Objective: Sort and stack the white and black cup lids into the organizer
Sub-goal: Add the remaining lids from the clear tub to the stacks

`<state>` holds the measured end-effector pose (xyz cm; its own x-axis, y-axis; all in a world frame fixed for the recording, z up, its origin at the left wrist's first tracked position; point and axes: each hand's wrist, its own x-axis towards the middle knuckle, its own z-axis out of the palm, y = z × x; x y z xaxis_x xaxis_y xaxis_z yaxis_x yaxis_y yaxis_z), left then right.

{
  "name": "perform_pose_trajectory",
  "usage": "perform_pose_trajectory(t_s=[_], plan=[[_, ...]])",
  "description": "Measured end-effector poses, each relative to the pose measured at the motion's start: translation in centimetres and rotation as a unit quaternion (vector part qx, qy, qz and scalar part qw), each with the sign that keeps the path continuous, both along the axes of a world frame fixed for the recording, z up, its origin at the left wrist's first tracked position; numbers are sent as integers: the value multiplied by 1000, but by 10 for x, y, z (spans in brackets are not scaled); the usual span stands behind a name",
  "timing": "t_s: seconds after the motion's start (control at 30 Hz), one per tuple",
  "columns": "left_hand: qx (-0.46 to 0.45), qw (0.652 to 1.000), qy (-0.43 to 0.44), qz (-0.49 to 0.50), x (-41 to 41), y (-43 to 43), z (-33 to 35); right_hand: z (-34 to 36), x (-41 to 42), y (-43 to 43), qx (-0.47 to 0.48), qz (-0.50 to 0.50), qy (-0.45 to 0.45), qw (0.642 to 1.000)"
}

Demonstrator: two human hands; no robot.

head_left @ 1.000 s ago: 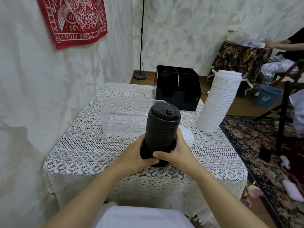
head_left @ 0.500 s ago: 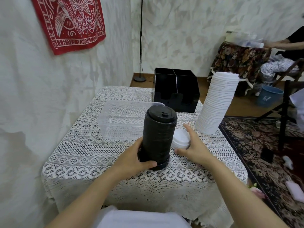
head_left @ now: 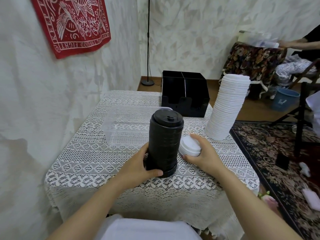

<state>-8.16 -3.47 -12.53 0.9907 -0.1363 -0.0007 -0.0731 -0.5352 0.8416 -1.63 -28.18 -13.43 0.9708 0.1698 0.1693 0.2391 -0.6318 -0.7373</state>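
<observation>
Soft, even indoor light; wide-angle view with bent edges.
The light is diffuse and fairly bright, with no hard glare. A faint grey shadow lies on the wall (head_left: 19,146) at lower left, and a dull sheen sits on top of the black lid stack (head_left: 165,135). The middle of the worktop (head_left: 86,161) is sharp, while the rug (head_left: 277,153) and the right edge lean, soften and smear slightly.

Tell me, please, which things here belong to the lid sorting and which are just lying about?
Job: black lid stack, tall white lid stack, small white lid pile, black organizer.
Lying about: red banner, blue bucket, floor lamp.
</observation>
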Motion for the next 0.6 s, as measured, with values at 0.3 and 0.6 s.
perform_pose_trajectory(t_s=[0.3, 0.6], plan=[[-77, 992, -83, 61, -17, 4, 1, 5, -27, -16, 66, -8, 16, 998], [-78, 930, -360, -21, -58, -70, 6, 27, -46, -38, 98, -9, 1, 995]])
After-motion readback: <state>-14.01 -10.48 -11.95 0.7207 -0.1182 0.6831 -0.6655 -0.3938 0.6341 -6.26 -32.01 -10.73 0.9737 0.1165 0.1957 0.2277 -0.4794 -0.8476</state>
